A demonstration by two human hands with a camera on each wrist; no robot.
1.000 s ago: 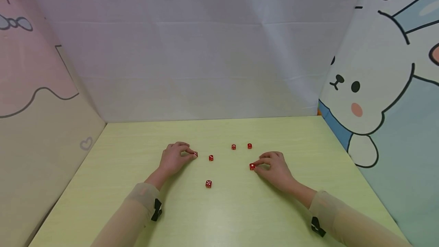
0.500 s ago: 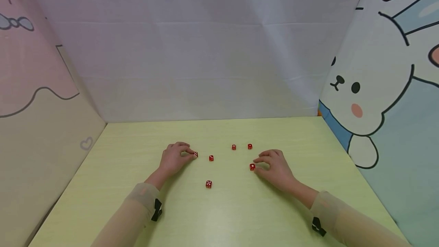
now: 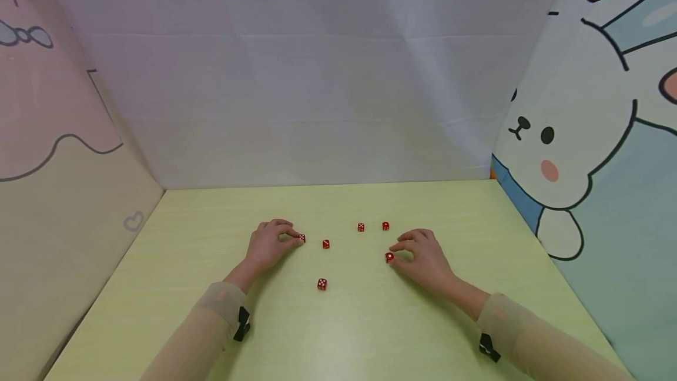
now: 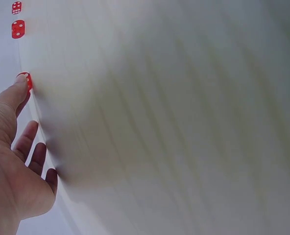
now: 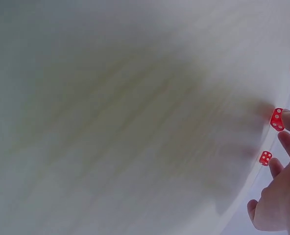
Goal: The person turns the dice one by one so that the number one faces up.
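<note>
My left hand pinches a red die with white pips between thumb and forefinger, low at the table. In the left wrist view the thumb covers part of that die, and the other fingers are spread. My right hand is beside another red die, its thumb at the die and its forefinger lifted away. The right wrist view shows the thumb tip against this die. Between the hands lie a die and, nearer the front, another die.
Two further dice, one and another, lie toward the back of the pale yellow table. A white cloth hangs behind the table. Printed panels stand at both sides, with a cartoon rabbit on the right one.
My right forefinger has come away from the die and lifted, widening the gap to the thumb; that die stays in place. My left hand and the other dice have not visibly moved.
</note>
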